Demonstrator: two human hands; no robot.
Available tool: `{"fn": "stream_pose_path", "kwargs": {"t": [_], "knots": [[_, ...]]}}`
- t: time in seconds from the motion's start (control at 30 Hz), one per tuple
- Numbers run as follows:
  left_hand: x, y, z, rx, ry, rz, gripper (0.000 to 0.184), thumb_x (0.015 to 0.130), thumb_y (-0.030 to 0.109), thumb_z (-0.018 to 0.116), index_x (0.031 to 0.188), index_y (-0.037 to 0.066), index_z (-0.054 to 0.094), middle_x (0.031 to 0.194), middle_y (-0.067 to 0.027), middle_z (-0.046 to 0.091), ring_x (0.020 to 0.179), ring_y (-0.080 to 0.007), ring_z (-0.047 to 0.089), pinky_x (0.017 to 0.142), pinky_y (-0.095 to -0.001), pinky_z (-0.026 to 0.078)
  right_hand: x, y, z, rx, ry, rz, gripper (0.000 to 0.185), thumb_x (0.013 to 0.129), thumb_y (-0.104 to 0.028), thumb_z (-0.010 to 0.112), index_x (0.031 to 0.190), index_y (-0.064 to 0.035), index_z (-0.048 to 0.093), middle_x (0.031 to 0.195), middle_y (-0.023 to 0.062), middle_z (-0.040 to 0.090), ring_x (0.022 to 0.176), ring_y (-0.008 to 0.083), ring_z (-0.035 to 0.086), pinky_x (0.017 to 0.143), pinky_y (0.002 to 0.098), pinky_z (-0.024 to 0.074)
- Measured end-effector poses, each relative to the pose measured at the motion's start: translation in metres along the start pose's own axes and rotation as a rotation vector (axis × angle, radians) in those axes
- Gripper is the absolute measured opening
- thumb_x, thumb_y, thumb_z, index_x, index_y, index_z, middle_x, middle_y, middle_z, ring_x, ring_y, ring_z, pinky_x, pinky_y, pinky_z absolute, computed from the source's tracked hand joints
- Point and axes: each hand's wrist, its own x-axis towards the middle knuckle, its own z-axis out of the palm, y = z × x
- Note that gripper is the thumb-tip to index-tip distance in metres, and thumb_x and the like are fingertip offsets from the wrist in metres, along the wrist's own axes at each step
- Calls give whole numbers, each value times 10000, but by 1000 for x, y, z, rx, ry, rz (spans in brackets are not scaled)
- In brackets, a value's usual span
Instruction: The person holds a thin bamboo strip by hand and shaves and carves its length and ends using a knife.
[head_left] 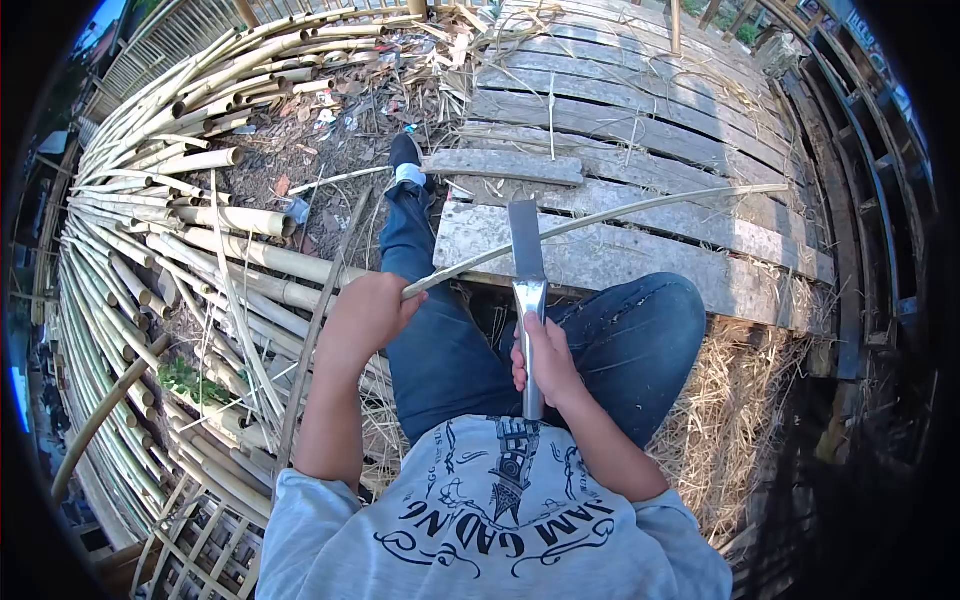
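Note:
My left hand [368, 312] is closed round the near end of a long thin bamboo strip [620, 208], which stretches up to the right over the planks. In my right hand [545, 360] is the metal handle of a broad-bladed knife [526, 240], its blade pointing away from me. The blade lies against or just over the strip; whether they touch I cannot tell. The knife's handle end reaches down to my shirt, between my legs.
A slatted wooden platform [600, 250] lies in front, with a short loose plank [505, 166] on it. Bamboo poles [245, 220] are piled at the left. Shavings [715, 430] cover the ground at the right. My bent knee [665, 310] is beside the platform edge.

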Motion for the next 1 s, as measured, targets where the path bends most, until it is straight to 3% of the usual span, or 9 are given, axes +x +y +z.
{"fn": "stream_pose_path", "kwargs": {"t": [0.17, 0.3, 0.4, 0.5, 0.63, 0.7, 0.83, 0.93, 1.0], "knots": [[-1, -8, -2, -80, 33, 36, 339, 871, 317, 663, 760, -4, 663, 665, -209, 610, 658, -414, 595, 628, -484, 452, 3, -11, -14, -92, -92, -66, 428, 997, -487, 415, 920, -68, 454, 589, 38, 471, 402, 118, 470, 373, 274, 414], [2, 14, 1, -59, -40, 34, 318, 880, 324, 648, 802, 19, 695, 686, -218, 620, 689, -412, 612, 641, -493, 461, 10, -7, -30, 202, 74, -62, 437, 999, -508, 391, 935, -79, 441, 580, 34, 448, 397, 116, 453, 372, 276, 405], [12, 28, 6, -51, -24, 62, 322, 886, 329, 639, 801, 25, 702, 687, -224, 620, 701, -414, 616, 647, -495, 468, 0, 12, -4, 62, -65, -93, 423, 998, -500, 406, 917, -86, 440, 582, 47, 449, 402, 134, 454, 380, 302, 405], [15, 36, 1, -69, -35, 48, 333, 888, 327, 637, 787, 16, 699, 686, -230, 618, 700, -426, 612, 657, -497, 475, -4, -9, -22, 159, -176, 77, 415, 998, -480, 424, 934, -72, 460, 589, 37, 462, 407, 122, 458, 383, 294, 410], [15, 42, 10, -72, -66, 52, 320, 890, 322, 634, 807, 20, 701, 697, -234, 622, 709, -425, 616, 665, -500, 475, 6, -9, -36, 404, 19, -92, 429, 999, -504, 398, 931, -82, 439, 588, 38, 461, 406, 118, 456, 383, 285, 406], [19, 49, 11, -74, -44, 71, 313, 892, 319, 632, 814, 23, 702, 702, -234, 623, 713, -423, 617, 665, -501, 474, 2, 1, -24, 170, -67, -43, 429, 994, -510, 407, 915, -90, 437, 582, 42, 457, 408, 133, 460, 390, 293, 410], [21, 61, 6, -75, -94, 47, 317, 897, 315, 625, 822, 17, 700, 724, -242, 628, 728, -427, 619, 682, -501, 476, -9, -11, -34, 160, -240, 85, 420, 997, -490, 412, 934, -78, 461, 587, 32, 467, 414, 119, 469, 387, 284, 411], [15, 63, 9, -48, -97, 51, 320, 899, 318, 621, 822, 18, 700, 727, -244, 628, 733, -429, 617, 685, -502, 476, -1, -12, -45, 416, -67, -50, 415, 1004, -459, 410, 915, -56, 455, 598, 47, 484, 414, 117, 472, 386, 271, 416], [22, 67, 22, -74, -29, 105, 313, 899, 317, 620, 818, 25, 701, 725, -242, 625, 733, -429, 614, 677, -500, 474, -5, -3, -35, 292, -110, -31, 410, 1005, -453, 412, 909, -57, 454, 592, 47, 483, 414, 118, 474, 387, 274, 418]]}}
